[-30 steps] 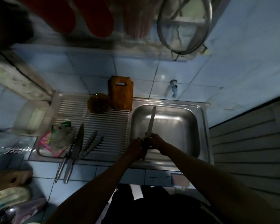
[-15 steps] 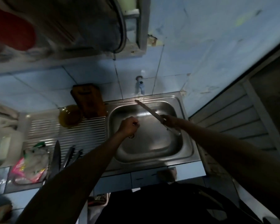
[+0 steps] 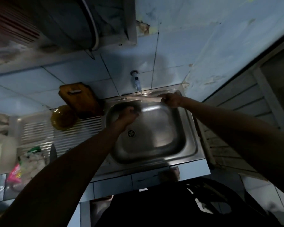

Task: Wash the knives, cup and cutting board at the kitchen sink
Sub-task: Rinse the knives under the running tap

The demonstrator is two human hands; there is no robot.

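Our right hand (image 3: 170, 99) grips a knife (image 3: 143, 98) by the handle, its blade lying along the sink's (image 3: 189, 136) back edge under the running tap (image 3: 137, 81). Our left hand (image 3: 127, 116) hangs loosely curled and empty over the basin's back left corner. A wet handle could slip, or our left fingers could meet the edge. The cutting board (image 3: 82, 99) and cup (image 3: 62, 117) wait on the drainboard's back edge.

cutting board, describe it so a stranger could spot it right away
Start at the steel sink; left lies the ribbed drainboard. At its back the cutting board leans on the tiled wall, brown wood with a handle slot, unlike the round amber bowl beside it.
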